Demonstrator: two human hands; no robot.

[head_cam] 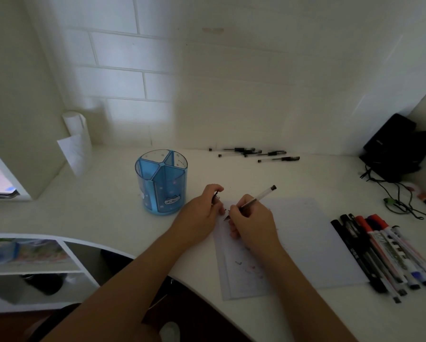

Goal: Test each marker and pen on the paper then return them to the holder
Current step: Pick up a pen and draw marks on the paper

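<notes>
At the centre of the frame a clear-barrelled pen (259,197) is gripped in the right hand (252,224). The fingers are curled round the lower barrel in a writing hold, so the tip is brought down at the upper left corner of the paper (305,243). Whether the tip touches the sheet cannot be told. The barrel is tilted up and to the right, as suits a short test stroke. Just to the left, a small dark piece (215,198), probably the pen's cap, is pinched in the left hand (202,213), likely kept close for recapping. Faint coloured marks are seen lower on the sheet. The blue holder (161,183) is stood left of centre, near the left hand, and its compartments appear empty. Several pens (256,154) are laid at the back of the desk (108,206). A row of markers (384,255) is lined up at the right edge beside the paper, seemingly sorted by kind for testing.
</notes>
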